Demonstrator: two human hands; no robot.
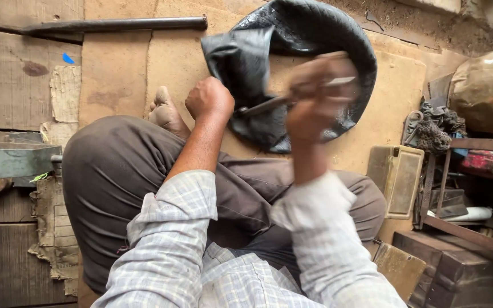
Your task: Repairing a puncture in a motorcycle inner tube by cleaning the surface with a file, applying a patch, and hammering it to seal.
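Checked sleeves (201,268) fill the bottom of the view, with brown trousers (115,188) on a bent knee just past them; the person sits on the floor. Left hand (209,98) is a tight fist pressed onto the folded edge of the black inner tube (292,34), which lies on tan board (126,68) just ahead of the knees. Right hand (315,94) is motion-blurred, closed around a thin metal tool (269,104) with a wooden-looking handle; the tool tip points at the tube fold right beside the left fist. Can't tell whether the tip touches the rubber. Bare foot (165,111) sits on the board just left of the left fist. Long dark rod (115,24) lies across the top left, well apart from the tube. Rack (457,188) with cluttered tins and scrap on the right, tan tin (396,179) leaning against it.
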